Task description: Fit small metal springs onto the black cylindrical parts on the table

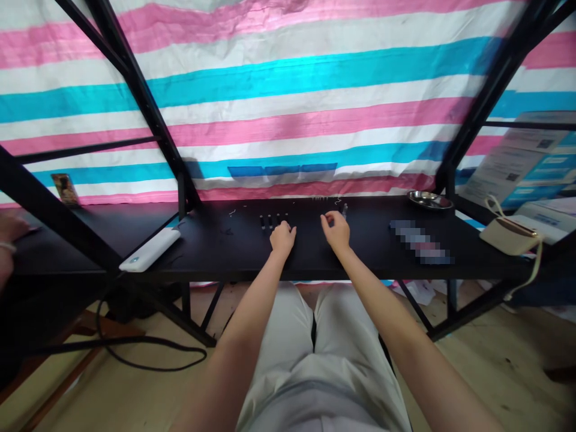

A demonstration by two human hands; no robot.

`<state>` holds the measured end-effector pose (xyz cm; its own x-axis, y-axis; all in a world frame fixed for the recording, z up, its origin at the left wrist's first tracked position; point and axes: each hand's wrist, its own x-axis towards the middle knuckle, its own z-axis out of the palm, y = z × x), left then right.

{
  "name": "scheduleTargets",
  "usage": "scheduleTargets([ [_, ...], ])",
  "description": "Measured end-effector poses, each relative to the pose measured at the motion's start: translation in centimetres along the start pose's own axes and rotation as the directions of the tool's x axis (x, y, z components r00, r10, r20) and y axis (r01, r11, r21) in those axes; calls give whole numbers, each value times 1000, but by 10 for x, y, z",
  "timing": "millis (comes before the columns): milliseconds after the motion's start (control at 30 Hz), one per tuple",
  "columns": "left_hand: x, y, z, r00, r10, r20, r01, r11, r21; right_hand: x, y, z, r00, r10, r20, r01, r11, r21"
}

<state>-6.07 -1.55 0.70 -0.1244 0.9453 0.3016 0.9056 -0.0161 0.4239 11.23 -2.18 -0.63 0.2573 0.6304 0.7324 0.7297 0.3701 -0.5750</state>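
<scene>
My left hand [283, 238] rests on the black table [225, 255], its fingers curled in beside a short row of small dark cylinders with pale tops [270, 222]. It hides part of the row's right end, and whatever its fingertips hold is hidden. My right hand [336, 232] is to the right of it, thumb and forefinger bent toward each other in a pinch. Anything between those fingertips is too small to make out. Just behind the right hand stands a small clear item [345, 210], partly covered. Several tiny pale pieces [320, 198] lie along the table's back edge.
A long white device [150, 249] lies on the left, a shiny metal dish [429, 200] at back right. A pixelated flat object [422, 243] and a beige purse [513, 233] are on the right. Black frame posts [135, 90] flank me. Another person's hand [13, 228] shows far left.
</scene>
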Motion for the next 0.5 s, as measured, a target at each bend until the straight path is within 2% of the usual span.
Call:
scheduleTargets([
  [33,-2,-1,1,999,46,-8,-46,999,-22,4,6,1,992,69,-105,-65,997,47],
  [100,-6,-3,2,990,139,-15,-140,988,-72,15,22,3,933,234,-274,-207,970,126],
  [167,-7,-4,2,976,216,-15,-216,967,-133,26,37,5,868,363,-338,-332,932,146],
  [267,-9,-5,1,962,273,-23,-272,942,-197,38,52,8,835,493,-245,-483,870,105],
  [367,-11,-5,-2,960,280,-22,-278,936,-215,46,58,11,786,594,-174,-599,800,25],
  [500,-14,-3,-4,962,273,3,-267,941,-208,52,66,18,774,597,-211,-620,782,-60],
])
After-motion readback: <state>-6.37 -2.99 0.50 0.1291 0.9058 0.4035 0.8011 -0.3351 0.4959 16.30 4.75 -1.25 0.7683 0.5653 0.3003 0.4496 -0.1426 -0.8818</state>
